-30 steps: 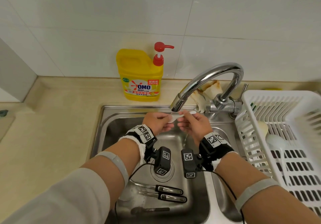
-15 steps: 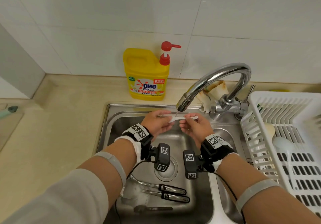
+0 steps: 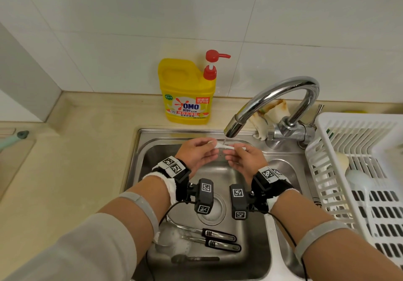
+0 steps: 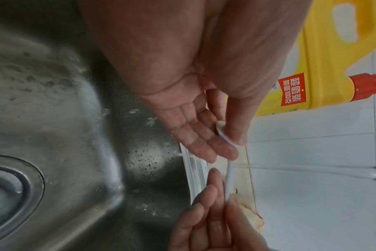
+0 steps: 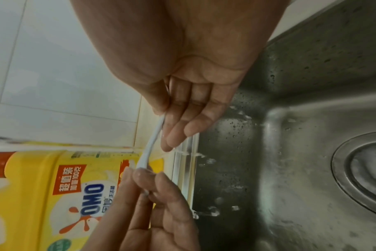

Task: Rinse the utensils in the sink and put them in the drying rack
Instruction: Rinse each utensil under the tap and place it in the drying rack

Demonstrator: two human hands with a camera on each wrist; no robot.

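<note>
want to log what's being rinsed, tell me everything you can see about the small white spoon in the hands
The white spoon is small and slim, plastic by its look, with a rounded bowl and a thin, slightly curved handle. It lies roughly level over the sink, just below the faucet spout. A thin stream of water strikes its handle. The left hand pinches the bowl end; the right hand pinches the handle end.

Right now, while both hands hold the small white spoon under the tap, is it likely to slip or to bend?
Probably slippery: water from the faucet runs over the white spoon, and the left hand and right hand only pinch its ends. It looks thin and plastic, so likely light. It shows a slight curve between the pinches, so it may flex a little.
</note>
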